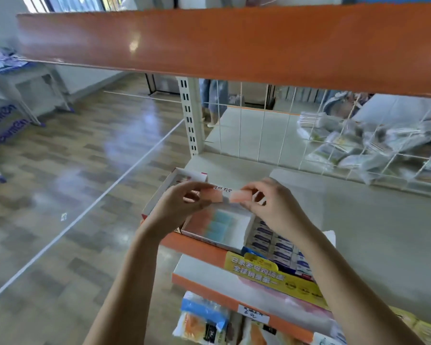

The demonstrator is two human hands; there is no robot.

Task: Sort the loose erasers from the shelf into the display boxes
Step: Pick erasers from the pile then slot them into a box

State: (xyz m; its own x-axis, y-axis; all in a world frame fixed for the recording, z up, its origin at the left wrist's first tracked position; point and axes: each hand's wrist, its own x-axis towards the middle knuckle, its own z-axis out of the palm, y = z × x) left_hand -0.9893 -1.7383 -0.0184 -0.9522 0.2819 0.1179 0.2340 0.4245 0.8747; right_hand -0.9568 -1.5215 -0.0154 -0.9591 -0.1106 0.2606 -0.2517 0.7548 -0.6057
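My left hand point(178, 207) pinches a pink eraser point(215, 195) between thumb and fingers. My right hand point(271, 205) grips a second pink eraser point(240, 196), and the two erasers almost touch end to end. Both hang above a white display box point(237, 235) at the shelf's front left corner, where pink and light blue erasers point(217, 225) lie in rows. To its right stands another display box point(279, 245) packed with white and dark blue erasers. The view is blurred.
An orange shelf board point(234, 43) runs overhead. A wire grid point(334, 145) backs the grey shelf point(371, 220), with bagged goods behind it. A yellow sign point(271, 275) hangs on the shelf's front edge. Packets point(204, 319) sit on the lower shelf. Wooden floor lies left.
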